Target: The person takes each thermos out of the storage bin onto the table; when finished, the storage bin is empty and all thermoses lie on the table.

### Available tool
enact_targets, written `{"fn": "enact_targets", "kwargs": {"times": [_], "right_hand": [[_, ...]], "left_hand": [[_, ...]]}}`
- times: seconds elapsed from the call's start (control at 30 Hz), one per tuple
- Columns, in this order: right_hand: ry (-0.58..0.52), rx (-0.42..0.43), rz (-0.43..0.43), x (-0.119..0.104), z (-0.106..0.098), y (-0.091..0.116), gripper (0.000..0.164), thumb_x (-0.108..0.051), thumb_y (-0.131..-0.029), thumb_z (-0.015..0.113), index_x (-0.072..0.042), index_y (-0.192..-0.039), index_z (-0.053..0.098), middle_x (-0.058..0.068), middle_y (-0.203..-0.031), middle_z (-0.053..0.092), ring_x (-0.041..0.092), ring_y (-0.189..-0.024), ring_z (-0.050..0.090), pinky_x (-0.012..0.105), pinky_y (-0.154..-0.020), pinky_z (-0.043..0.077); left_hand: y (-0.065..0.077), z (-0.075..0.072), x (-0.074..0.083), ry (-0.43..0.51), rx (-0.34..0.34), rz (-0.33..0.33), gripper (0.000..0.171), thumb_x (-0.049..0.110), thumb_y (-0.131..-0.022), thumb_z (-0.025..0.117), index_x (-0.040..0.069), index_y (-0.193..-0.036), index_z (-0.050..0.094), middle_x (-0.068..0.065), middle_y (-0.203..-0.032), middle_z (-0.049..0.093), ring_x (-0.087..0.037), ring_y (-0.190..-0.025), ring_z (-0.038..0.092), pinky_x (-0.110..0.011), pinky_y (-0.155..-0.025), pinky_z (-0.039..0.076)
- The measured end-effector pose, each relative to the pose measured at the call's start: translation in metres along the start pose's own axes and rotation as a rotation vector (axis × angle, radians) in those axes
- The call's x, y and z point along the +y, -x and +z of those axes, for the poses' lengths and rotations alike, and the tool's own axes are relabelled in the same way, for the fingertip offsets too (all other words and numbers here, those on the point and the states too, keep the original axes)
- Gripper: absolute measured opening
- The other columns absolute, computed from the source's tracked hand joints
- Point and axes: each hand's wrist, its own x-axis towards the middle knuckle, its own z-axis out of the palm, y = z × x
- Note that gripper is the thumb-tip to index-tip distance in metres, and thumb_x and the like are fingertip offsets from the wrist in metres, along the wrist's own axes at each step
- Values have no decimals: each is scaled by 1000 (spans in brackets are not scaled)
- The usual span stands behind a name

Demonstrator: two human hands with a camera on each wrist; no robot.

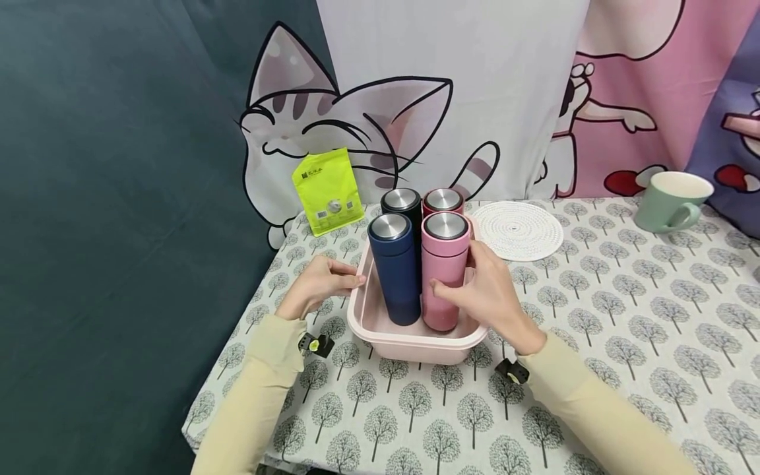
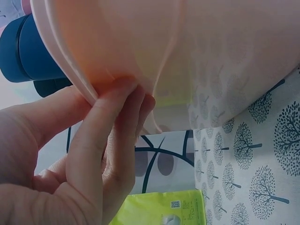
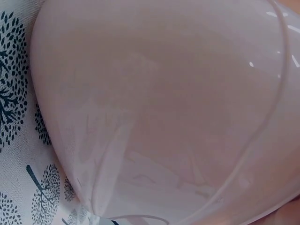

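A pale pink plastic basin (image 1: pixel 415 348) stands on the table, holding several upright flasks with steel-topped lids. At its front are a navy blue flask (image 1: pixel 396 277) and a pink flask (image 1: pixel 444 270); behind them stand a black flask (image 1: pixel 402 199) and a red flask (image 1: pixel 444 200). My left hand (image 1: pixel 322 284) pinches the basin's left rim, thumb inside and fingers against the outer wall (image 2: pixel 225 61). My right hand (image 1: pixel 483 290) grips the pink flask, thumb across its front and fingers round its right side. In the right wrist view the basin's wall (image 3: pixel 154 103) fills most of the picture.
A lime green pouch (image 1: pixel 328 191) stands at the back left against the cat-print curtain. Behind the basin to the right lies a round white woven mat (image 1: pixel 516 231). A green mug (image 1: pixel 673 201) is at the far right. The tree-print cloth (image 1: pixel 629 369) covers the table.
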Motion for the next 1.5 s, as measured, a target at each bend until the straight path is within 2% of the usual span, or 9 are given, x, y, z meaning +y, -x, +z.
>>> {"fn": "enact_targets", "kwargs": {"times": [0.27, 0.4, 0.6, 0.83, 1.17, 1.37, 1.5], "right_hand": [[-73, 69, -30, -3, -3, -1, 63, -24, -68, 87, -7, -121, 58, 7, -106, 66, 23, -93, 66, 44, -80, 60], [-77, 116, -86, -8, -7, -2, 63, -21, -66, 88, -5, -120, 59, 7, -106, 66, 23, -95, 67, 42, -82, 60], [-41, 196, -204, -16, -15, -1, 63, -20, -63, 88, -1, -116, 61, 9, -102, 67, 23, -90, 67, 40, -79, 60], [-42, 238, -292, -24, -20, -1, 64, -18, -60, 87, 1, -116, 61, 11, -104, 68, 25, -92, 67, 39, -80, 60], [-67, 277, -367, -32, -39, -3, 64, -15, -62, 83, 2, -119, 61, 13, -109, 68, 24, -97, 66, 16, -86, 53], [-108, 320, -416, -41, -54, -3, 61, -18, -62, 79, 5, -116, 62, 15, -108, 68, 20, -95, 63, 12, -85, 52], [-142, 352, -430, -48, -64, -1, 60, -16, -61, 79, 6, -115, 62, 16, -106, 69, 12, -94, 62, 12, -83, 53]], "left_hand": [[0, 0, -1, -9, -3, 3, 36, 5, -87, 72, -15, -116, 63, -28, -110, 68, -21, -81, 73, -34, -83, 63], [1, 1, 0, -11, -4, 9, 35, 4, -88, 71, -15, -116, 63, -28, -112, 68, -21, -83, 73, -34, -84, 62], [1, 1, 1, -15, -5, 5, 35, 5, -88, 71, -15, -116, 62, -28, -112, 67, -22, -85, 73, -35, -85, 62], [0, -1, 0, -16, -2, -2, 34, 4, -88, 71, -15, -115, 63, -27, -110, 68, -21, -83, 72, -34, -84, 62], [1, 0, 0, 6, -13, 7, 35, 4, -88, 71, -16, -115, 62, -27, -110, 69, -20, -84, 72, -34, -84, 62], [1, -1, 0, 11, -8, -2, 35, 4, -88, 71, -15, -116, 63, -26, -110, 69, -20, -84, 73, -35, -85, 62], [1, -1, -1, 12, -4, -4, 34, 4, -88, 71, -14, -116, 63, -25, -109, 70, -19, -84, 73, -34, -85, 62]]}}
